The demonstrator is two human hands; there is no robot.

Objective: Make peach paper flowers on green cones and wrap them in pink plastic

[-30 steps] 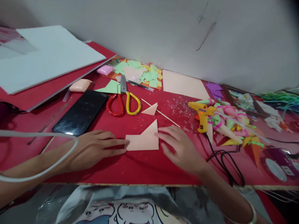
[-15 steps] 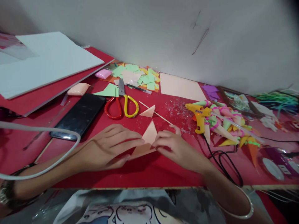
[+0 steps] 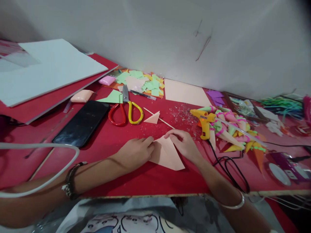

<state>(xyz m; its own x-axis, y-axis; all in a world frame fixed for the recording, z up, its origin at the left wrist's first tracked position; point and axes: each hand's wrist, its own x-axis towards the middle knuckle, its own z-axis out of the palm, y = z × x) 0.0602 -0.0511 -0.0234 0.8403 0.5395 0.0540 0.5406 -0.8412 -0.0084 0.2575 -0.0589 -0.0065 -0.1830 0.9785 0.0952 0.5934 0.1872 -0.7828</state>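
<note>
peach paper (image 3: 168,157) lies on the near side of the scissors (image 3: 130,111), to their right. left hand (image 3: 136,152): fingers curled at its left part; right hand (image 3: 183,144): fingers narrowed at its far edge; cannot tell if either pinches. likely light, bendable, crease-prone; best held by edges.

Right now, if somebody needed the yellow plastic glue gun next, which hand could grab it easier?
Probably the right hand: it is nearer the yellow plastic glue gun, which lies to its right. The left hand is farther off, across the angular peach paper piece that both hands touch.
</note>
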